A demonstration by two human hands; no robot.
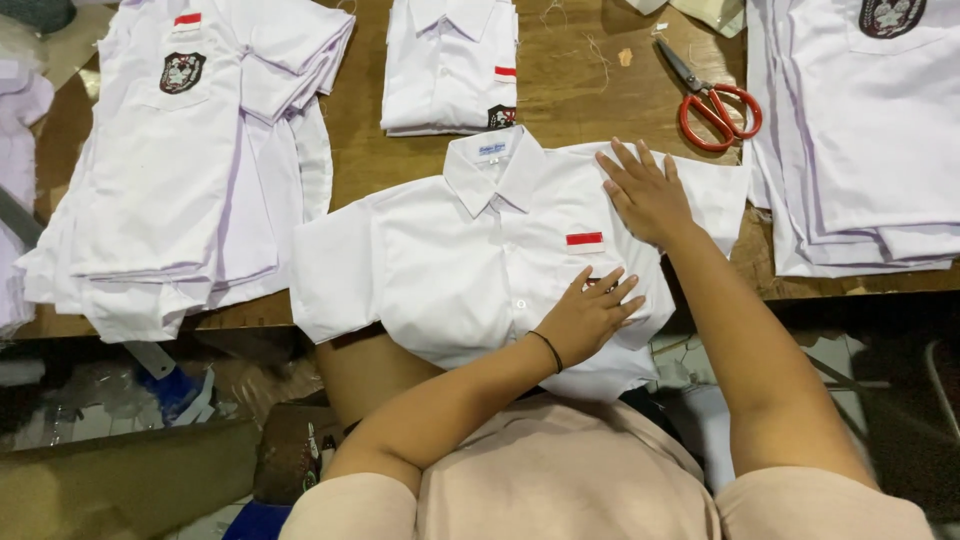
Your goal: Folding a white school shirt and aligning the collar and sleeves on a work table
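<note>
Below, a brown wooden table [560, 85], scuffed, with loose thread scraps near its far edge. At the near edge, centred: a white short-sleeved shirt [460, 260], front up, collar toward the far edge, a small red-and-white flag patch on its chest, its lower part hanging over the near edge. Left hand [590, 312] flat on the shirt's chest just below the patch, fingers spread, gripping nothing, a thin dark band at the wrist. Right hand [645, 195] flat on the shirt's shoulder toward the right sleeve, fingers spread and likewise empty; hands apart, both pressing cloth. Toward the left edge, a stack of white shirts [190, 170] with a dark crest badge, draped over the near edge. At the far edge, a folded white shirt [450, 65], just beyond the collar. Toward the far right corner, red-handled scissors [712, 100], shut, lying on bare wood. Along the right edge, another pile of white shirts [860, 150]. Under the table, dim floor with clutter, hard to make out.
</note>
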